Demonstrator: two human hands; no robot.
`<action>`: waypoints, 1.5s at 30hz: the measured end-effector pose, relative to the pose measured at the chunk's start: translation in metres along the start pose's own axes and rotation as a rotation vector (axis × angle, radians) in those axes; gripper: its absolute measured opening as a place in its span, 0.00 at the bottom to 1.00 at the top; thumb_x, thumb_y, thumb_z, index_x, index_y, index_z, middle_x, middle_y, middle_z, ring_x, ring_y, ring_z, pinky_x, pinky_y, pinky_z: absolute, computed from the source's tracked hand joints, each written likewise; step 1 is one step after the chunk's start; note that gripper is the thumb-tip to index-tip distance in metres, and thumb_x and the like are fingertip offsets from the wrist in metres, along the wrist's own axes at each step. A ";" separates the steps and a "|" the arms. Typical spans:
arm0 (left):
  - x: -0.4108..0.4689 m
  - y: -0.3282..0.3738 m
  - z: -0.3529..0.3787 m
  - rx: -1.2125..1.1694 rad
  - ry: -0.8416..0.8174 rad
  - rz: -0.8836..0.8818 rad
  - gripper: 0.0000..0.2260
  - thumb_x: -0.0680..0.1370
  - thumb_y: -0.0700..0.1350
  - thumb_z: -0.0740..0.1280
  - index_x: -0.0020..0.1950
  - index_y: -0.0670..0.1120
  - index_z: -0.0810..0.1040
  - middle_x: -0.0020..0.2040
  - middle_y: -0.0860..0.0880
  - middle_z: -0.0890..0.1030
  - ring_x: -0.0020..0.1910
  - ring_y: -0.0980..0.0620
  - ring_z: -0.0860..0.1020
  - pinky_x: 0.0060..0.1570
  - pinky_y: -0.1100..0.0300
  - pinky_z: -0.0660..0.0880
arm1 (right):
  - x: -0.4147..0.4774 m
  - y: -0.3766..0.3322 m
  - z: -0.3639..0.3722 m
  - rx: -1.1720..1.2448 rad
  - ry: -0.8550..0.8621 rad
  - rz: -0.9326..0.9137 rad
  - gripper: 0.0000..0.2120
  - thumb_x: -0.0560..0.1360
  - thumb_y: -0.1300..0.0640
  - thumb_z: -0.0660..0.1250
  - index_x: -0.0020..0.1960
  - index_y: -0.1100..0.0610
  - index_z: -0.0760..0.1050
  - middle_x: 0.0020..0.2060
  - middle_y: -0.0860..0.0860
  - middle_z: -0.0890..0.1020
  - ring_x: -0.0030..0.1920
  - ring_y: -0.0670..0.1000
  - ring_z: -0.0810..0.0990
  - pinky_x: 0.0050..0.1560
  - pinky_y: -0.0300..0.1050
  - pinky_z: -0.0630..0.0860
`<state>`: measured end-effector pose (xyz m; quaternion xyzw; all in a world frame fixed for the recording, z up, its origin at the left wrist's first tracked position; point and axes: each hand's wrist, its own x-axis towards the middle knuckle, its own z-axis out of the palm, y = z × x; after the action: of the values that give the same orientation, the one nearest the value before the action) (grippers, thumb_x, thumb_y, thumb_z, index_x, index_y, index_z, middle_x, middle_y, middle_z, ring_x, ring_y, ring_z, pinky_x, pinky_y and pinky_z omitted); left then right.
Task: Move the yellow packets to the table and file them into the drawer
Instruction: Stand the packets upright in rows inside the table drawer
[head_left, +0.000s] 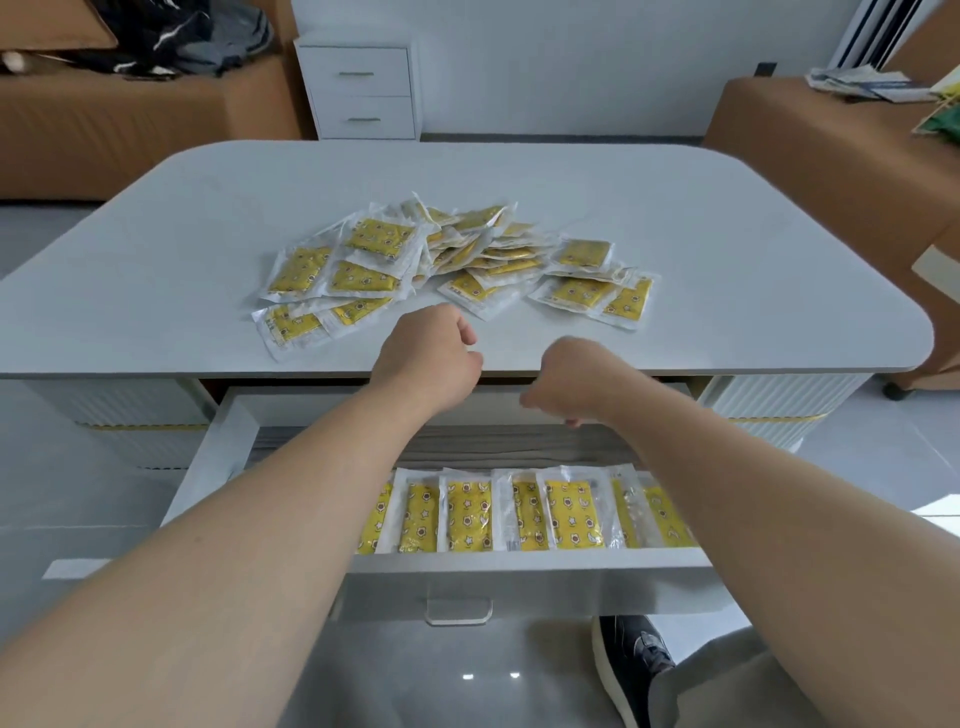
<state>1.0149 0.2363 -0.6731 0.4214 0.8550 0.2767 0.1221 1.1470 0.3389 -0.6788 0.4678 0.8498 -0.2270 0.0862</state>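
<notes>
Left grip: my left hand (428, 364) hangs over the near edge of the tabletop (727, 234), fingers curled in together, with nothing showing inside them.
Right grip: my right hand (571, 379) hangs a little lower, over the back of the open drawer (519, 564), fingers tucked under, with nothing visible in them either.
Loose packets: the yellow packets (457, 260) lie in a scattered, overlapping heap mid-tabletop. A few lie flat at the left and right fringes, and the nearest is just beyond my left knuckles.
Filed row: a row of packets (470, 512) stands on edge along the drawer's front wall, faces toward me. My forearms hide both ends of it.
Handling: I judge them light, thin and limp, with yellow patterned contents sealed in clear film that has a wide flat border. The film looks slick, so a stack could slide apart.
Where to take hold: I would pinch the clear border or a long side of a flat fringe packet rather than dig into the heap.
Edges: the tabletop's near edge overhangs the drawer's back part, so a packet brought down must clear that lip.
Open room: there is free tabletop all round the heap. Behind the filed row the drawer floor runs unfilled to the back wall, which should leave space for more rows.
</notes>
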 end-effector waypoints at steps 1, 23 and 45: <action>0.003 0.000 -0.001 -0.008 0.023 -0.001 0.06 0.77 0.45 0.70 0.52 0.52 0.77 0.51 0.53 0.79 0.48 0.51 0.79 0.46 0.56 0.77 | 0.003 -0.002 -0.009 0.033 0.053 -0.007 0.07 0.75 0.57 0.65 0.42 0.60 0.77 0.31 0.52 0.81 0.31 0.51 0.78 0.31 0.40 0.72; 0.024 0.024 0.028 0.076 -0.008 0.180 0.16 0.80 0.47 0.67 0.67 0.49 0.75 0.67 0.49 0.75 0.63 0.48 0.75 0.61 0.52 0.74 | 0.074 0.058 -0.037 -0.101 0.328 0.003 0.25 0.80 0.37 0.61 0.76 0.39 0.64 0.78 0.50 0.63 0.79 0.55 0.57 0.72 0.60 0.57; 0.028 0.042 0.005 -1.563 -0.421 -0.541 0.35 0.80 0.66 0.58 0.61 0.33 0.76 0.54 0.38 0.82 0.48 0.39 0.83 0.51 0.47 0.82 | 0.008 0.026 -0.007 -0.066 0.820 -0.753 0.14 0.73 0.72 0.67 0.58 0.63 0.77 0.47 0.60 0.80 0.38 0.65 0.80 0.33 0.55 0.77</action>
<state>1.0277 0.2810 -0.6521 0.0400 0.4490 0.6644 0.5962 1.1648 0.3601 -0.6837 0.1789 0.9289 -0.0147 -0.3238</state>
